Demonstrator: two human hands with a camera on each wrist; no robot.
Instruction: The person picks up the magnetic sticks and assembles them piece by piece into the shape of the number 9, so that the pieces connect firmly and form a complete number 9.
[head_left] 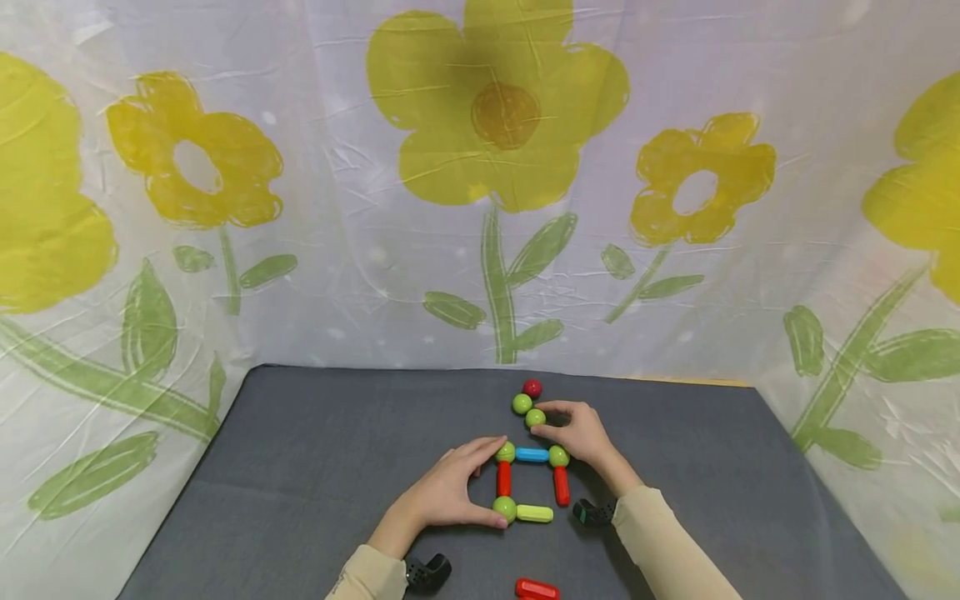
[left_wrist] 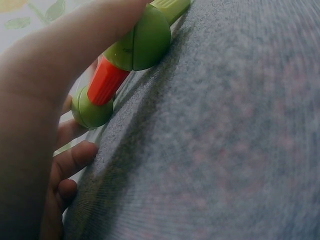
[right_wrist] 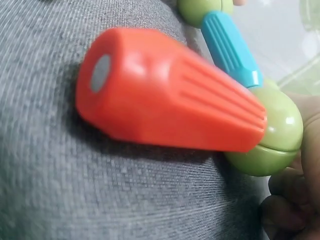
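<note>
On the dark cloth lies a partly joined square of magnetic sticks and green balls: a blue stick (head_left: 532, 455) at the top, a red stick (head_left: 504, 479) on the left, another red stick (right_wrist: 170, 90) on the right and a yellow-green stick (head_left: 534, 514) at the bottom. My left hand (head_left: 448, 490) holds its left side, thumb at the lower green ball (left_wrist: 142, 45) and forefinger at the upper green ball (left_wrist: 92, 107). Beyond the square, my right hand (head_left: 577, 432) pinches a loose green ball (head_left: 536, 417) between thumb and forefinger.
Another green ball (head_left: 522, 404) and a dark red ball (head_left: 532, 388) sit beside the pinched one. Red sticks (head_left: 537, 589) lie at the near edge of view. A flowered curtain (head_left: 337, 250) hangs behind the table (head_left: 337, 433).
</note>
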